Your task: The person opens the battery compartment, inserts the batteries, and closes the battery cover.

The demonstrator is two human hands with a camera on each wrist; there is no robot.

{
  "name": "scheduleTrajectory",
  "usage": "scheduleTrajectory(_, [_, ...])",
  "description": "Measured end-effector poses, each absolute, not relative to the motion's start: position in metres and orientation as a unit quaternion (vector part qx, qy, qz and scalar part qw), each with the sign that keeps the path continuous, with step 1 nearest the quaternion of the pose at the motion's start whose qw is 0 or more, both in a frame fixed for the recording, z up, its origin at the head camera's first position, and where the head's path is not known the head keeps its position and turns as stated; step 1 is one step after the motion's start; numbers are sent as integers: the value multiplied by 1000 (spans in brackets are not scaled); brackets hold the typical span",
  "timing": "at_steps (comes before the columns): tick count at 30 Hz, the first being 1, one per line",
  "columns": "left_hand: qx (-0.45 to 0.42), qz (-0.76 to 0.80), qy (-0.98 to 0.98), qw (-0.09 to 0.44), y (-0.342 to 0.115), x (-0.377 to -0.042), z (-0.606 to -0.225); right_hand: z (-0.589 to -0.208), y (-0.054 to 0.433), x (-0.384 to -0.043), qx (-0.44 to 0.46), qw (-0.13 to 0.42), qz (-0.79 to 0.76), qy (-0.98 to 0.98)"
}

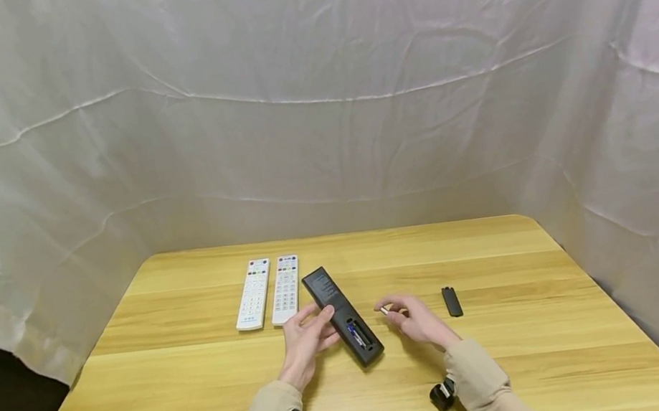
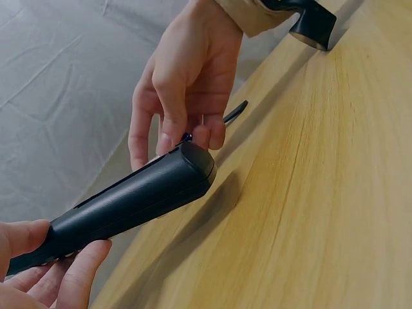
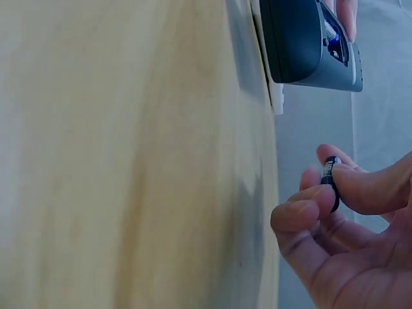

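Note:
My left hand (image 1: 305, 344) grips a black remote control (image 1: 335, 306) by its side, back face up, tilted above the table. Its battery compartment (image 1: 359, 335) is uncovered, and a battery (image 3: 331, 32) with blue on it lies inside. Just to the right, my right hand (image 1: 417, 322) pinches a small battery (image 3: 330, 183) between thumb and fingers, apart from the remote. In the left wrist view the remote's end (image 2: 196, 164) partly hides the right fingertips. The black battery cover (image 1: 452, 301) lies on the table beyond my right hand.
Two white remote controls (image 1: 254, 295) lie side by side, buttons up, left of the black one. The wood-grain table (image 1: 160, 408) is bordered by hanging pale curtains (image 1: 320, 149) at the back and sides.

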State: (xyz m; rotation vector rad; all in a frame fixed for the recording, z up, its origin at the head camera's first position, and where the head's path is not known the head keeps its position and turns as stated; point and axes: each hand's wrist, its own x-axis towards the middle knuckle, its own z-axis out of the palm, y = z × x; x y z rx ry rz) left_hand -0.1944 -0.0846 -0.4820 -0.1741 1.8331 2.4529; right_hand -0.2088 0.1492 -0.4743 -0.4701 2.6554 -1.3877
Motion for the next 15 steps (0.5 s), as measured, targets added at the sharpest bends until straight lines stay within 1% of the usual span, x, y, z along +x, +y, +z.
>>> scheduleTrajectory(3, [-56,799,598,38,-84,-195,-481,-472,150,-206,-147,62,-476,865])
scheduleTrajectory(6, [-56,798,599,38,-84,-194,-481,-470,150,-203,-145,55,-488,859])
scheduleTrajectory(15, [-60,800,596,39,-83,-195,-481,-471,150,-198,-166,-2,-513,842])
